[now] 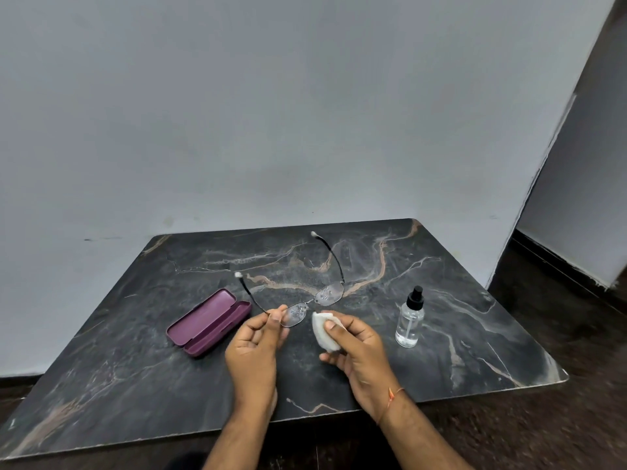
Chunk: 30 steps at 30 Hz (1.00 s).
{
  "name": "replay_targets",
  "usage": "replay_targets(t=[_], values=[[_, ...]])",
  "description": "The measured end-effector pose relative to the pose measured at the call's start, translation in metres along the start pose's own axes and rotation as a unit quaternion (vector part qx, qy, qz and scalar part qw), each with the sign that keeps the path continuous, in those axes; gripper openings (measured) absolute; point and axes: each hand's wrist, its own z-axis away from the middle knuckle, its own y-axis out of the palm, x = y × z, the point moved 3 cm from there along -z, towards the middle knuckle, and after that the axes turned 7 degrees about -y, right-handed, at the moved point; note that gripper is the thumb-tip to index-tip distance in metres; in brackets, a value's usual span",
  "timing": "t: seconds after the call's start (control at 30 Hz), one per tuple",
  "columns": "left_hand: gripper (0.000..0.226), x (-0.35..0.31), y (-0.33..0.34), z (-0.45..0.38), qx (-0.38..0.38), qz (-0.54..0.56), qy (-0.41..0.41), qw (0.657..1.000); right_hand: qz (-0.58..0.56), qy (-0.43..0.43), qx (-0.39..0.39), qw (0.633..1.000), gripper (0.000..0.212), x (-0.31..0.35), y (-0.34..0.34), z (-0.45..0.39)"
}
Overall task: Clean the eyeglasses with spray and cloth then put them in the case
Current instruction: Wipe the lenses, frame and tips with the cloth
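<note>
Thin-framed eyeglasses with their temples unfolded are held above the dark marble table. Droplets speckle both lenses. My left hand pinches the frame at the left lens corner between thumb and fingers. My right hand grips a folded white cloth just right of the near lens, not touching the glass. An open purple case lies on the table to the left of my hands. A clear spray bottle with a black nozzle stands upright to the right.
The table backs onto a grey wall. Its right edge and front edge drop to a dark floor. A wall corner juts out at the right behind the table.
</note>
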Motion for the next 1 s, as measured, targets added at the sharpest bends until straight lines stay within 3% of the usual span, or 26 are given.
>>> replay_targets(t=[0.1,0.27,0.4,0.57,0.67,0.93,1.0], values=[[0.028,0.002,0.017,0.011,-0.002,0.093,-0.066,0.993,0.003,-0.028,0.008,1.000,0.029,0.009,0.007,0.006],[0.021,0.005,0.041,0.030,0.022,0.205,-0.156,0.966,0.051,-0.131,-0.013,0.990,0.016,0.035,0.021,0.007],[0.012,0.011,0.054,0.043,0.044,0.248,-0.200,0.947,0.076,-0.192,-0.013,0.978,0.018,0.048,0.031,0.008],[0.021,0.013,0.064,0.052,0.050,0.259,-0.223,0.938,0.103,-0.227,0.022,0.968,0.022,0.068,0.041,0.013],[0.018,0.011,0.067,0.057,0.055,0.258,-0.229,0.937,0.183,-0.235,0.058,0.953,0.021,0.079,0.044,0.012],[0.041,0.014,0.066,0.059,0.090,0.214,-0.214,0.949,0.330,-0.291,0.088,0.894,0.024,0.101,0.051,0.007],[0.062,0.015,0.060,0.059,0.110,0.158,-0.219,0.957,0.342,-0.306,0.087,0.884,0.024,0.106,0.054,0.007]])
